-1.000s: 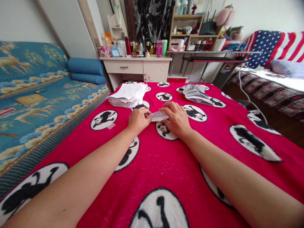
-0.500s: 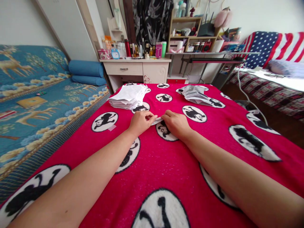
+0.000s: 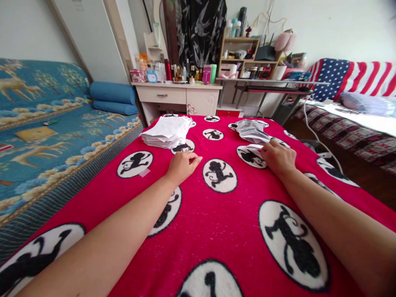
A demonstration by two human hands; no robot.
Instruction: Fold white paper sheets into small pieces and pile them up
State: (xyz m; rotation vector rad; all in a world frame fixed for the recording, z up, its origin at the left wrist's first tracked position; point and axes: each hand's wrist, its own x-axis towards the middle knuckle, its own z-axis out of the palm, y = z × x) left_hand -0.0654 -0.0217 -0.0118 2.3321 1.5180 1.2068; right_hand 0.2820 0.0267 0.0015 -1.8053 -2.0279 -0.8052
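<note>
My left hand (image 3: 183, 165) rests on the red monkey-print blanket (image 3: 216, 222) with its fingers curled into a loose pinch and nothing visible in them. Just beyond it lies a stack of flat white paper sheets (image 3: 167, 132). My right hand (image 3: 277, 157) is out to the right. Its fingers are curled on a small folded white paper (image 3: 255, 146) at the near edge of a pile of folded papers (image 3: 251, 128).
A small pale scrap (image 3: 144, 172) lies on the blanket to the left of my left hand. A blue patterned sofa (image 3: 46, 136) runs along the left. A white dresser (image 3: 177, 97), shelves and a desk stand behind. A flag-covered couch (image 3: 355, 78) and a cable (image 3: 312, 132) are at the right.
Both hands were pressing a small white paper at the blanket's middle. My right hand has carried it right to the folded pile. My left hand stayed put, now without the paper.
</note>
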